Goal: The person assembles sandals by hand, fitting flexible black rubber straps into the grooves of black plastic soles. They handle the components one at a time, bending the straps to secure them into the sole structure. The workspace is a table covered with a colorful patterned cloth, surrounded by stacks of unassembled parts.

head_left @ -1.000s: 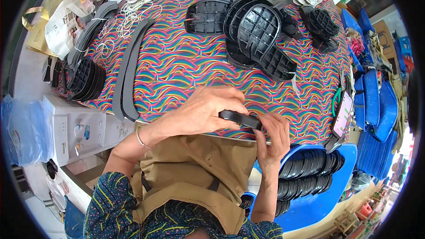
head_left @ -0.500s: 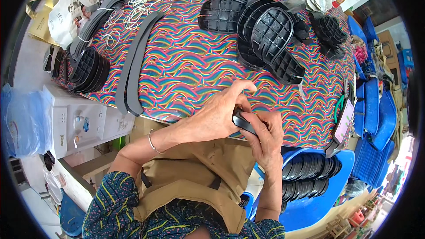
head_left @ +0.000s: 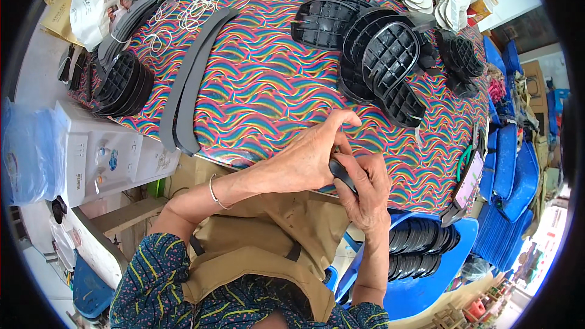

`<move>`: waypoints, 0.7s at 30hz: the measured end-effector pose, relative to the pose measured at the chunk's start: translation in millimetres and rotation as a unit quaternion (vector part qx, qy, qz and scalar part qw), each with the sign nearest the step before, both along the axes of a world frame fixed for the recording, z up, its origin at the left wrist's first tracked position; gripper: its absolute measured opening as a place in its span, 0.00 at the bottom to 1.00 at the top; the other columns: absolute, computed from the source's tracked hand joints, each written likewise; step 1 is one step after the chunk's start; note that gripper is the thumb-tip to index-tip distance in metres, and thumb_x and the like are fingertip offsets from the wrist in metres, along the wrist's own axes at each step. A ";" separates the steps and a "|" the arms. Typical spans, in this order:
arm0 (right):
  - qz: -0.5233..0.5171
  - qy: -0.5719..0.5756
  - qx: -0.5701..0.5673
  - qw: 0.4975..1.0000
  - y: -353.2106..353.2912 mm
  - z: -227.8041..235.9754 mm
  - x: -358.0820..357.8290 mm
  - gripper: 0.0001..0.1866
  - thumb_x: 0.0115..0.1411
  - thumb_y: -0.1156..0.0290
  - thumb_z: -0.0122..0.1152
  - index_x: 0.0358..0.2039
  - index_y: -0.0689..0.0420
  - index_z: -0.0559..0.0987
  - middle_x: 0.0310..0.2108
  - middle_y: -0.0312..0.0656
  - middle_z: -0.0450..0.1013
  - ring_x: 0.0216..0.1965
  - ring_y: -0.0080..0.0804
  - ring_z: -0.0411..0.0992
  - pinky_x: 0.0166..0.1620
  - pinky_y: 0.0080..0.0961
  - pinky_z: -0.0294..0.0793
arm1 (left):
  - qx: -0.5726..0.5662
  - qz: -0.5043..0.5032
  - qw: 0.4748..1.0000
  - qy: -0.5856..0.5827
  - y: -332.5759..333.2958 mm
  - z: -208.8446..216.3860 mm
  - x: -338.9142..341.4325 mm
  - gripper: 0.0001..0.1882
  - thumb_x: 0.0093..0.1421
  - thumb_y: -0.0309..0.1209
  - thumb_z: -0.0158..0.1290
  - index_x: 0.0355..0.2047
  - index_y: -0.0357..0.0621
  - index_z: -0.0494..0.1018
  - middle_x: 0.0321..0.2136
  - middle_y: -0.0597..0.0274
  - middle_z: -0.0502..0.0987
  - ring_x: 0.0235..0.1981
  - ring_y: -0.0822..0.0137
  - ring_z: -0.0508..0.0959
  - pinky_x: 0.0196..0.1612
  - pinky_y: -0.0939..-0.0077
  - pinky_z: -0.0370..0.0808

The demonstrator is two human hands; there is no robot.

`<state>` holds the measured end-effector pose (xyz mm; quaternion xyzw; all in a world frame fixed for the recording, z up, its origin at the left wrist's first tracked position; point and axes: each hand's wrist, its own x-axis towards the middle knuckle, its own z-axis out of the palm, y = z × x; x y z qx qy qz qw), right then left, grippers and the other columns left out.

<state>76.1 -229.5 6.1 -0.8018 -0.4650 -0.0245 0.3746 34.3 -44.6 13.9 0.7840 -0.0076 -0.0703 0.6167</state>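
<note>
Hands, both, met at the near edge of the table (head_left: 256, 85), the one covered in a rainbow wave cloth. I logged the left hand (head_left: 308, 158) curled over a small black sole piece (head_left: 342, 175), fingers closed on its upper end with the thumb lifted clear; the right hand (head_left: 365, 192) cupped it from below, fingers wrapped shut around its lower end. Sole piece: held in the air just off the table's near edge, above a tan apron (head_left: 274, 237), mostly hidden by the fingers. Step in hand, as I judged it: working or fitting the piece between both hands. Next move would call for a firm pinch and a steady twist or press, I reckoned. Stack of black soles (head_left: 390, 61): far side of the table, well apart. Long grey strips (head_left: 186, 85): left part of the table.
</note>
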 end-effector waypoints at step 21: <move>-0.084 0.059 0.054 0.993 -0.1 -9.1 9.0 0.21 0.46 0.75 0.69 0.44 0.63 0.80 0.33 0.45 0.70 0.32 0.39 0.71 0.33 0.31 0.70 | 0.159 0.061 0.934 -0.315 20.7 -17.9 0.4 0.17 0.48 0.32 0.65 0.40 0.45 0.80 0.38 0.67 0.76 0.44 0.60 0.71 0.49 0.59 0.65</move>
